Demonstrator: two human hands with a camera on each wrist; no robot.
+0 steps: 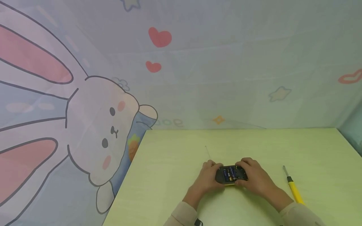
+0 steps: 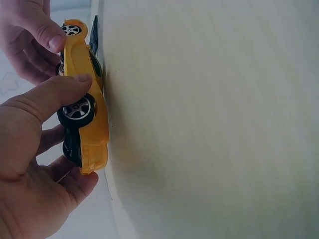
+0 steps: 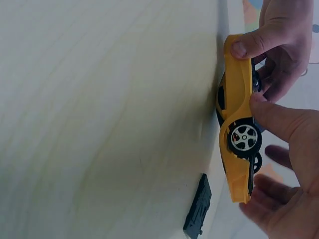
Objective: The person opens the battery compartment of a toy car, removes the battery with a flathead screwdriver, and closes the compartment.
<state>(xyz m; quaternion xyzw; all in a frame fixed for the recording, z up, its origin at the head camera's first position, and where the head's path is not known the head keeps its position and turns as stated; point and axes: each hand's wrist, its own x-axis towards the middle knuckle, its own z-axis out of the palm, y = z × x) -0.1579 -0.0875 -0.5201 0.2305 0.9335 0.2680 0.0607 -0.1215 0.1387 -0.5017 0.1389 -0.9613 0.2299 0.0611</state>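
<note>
A yellow toy car [image 2: 94, 124] lies wheels-up on the table, held between both hands. Its black underside [image 1: 221, 177] faces up in the head view, with blue batteries [image 1: 232, 172] in an open compartment. My left hand [image 1: 207, 177] grips one end, the thumb along the side by a wheel [image 2: 77, 108]. At the other end my right hand [image 1: 255, 178] holds on, its thumb over the car's side in the right wrist view. A flat black cover [image 3: 198, 206] lies on the table close to the right hand; that hand hides it in the head view.
A screwdriver [image 1: 295, 190] with a yellow handle lies right of the right forearm. Beyond the left hand is a thin line [image 1: 207, 152] on the pale table [image 1: 158, 175]. A printed cloth [image 1: 198, 62] with a rabbit and hearts hangs behind and to the left.
</note>
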